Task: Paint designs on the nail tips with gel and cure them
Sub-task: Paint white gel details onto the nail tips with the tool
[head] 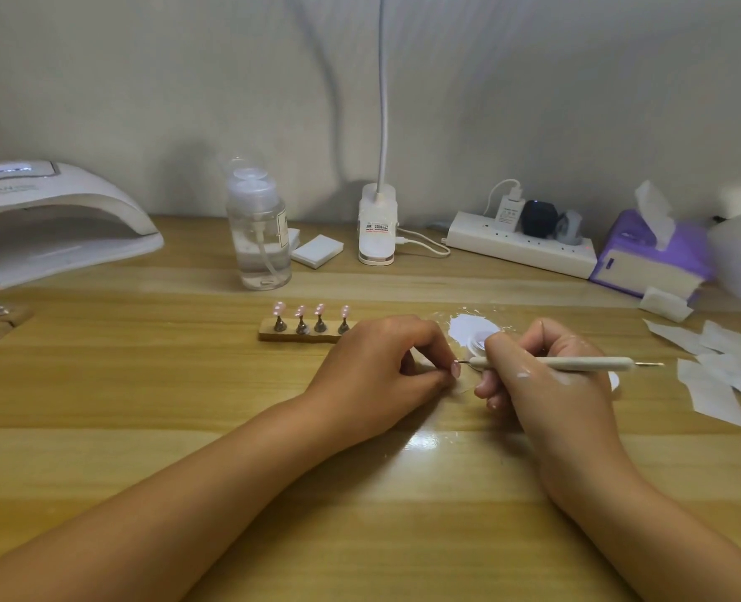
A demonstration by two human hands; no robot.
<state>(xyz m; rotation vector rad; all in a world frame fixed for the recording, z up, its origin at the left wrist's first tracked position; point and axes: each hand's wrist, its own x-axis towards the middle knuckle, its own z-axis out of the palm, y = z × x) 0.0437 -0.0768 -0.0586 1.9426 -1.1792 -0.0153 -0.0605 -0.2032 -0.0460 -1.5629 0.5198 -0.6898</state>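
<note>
Both hands rest on the worktop (pixel 360 493): left hand (pixel 381 367) pinches a pink nail tip (pixel 456 369), right hand (pixel 538 375) grips a dotting pen (pixel 577 363) whose point touches it.

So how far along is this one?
Four tips on the stand already seem to carry pale dots. In hand: the left grip pinches a fifth tip while the right grip holds the pen to it. Left: finishing that tip, then curing; nothing shows inside the lamp.
</note>
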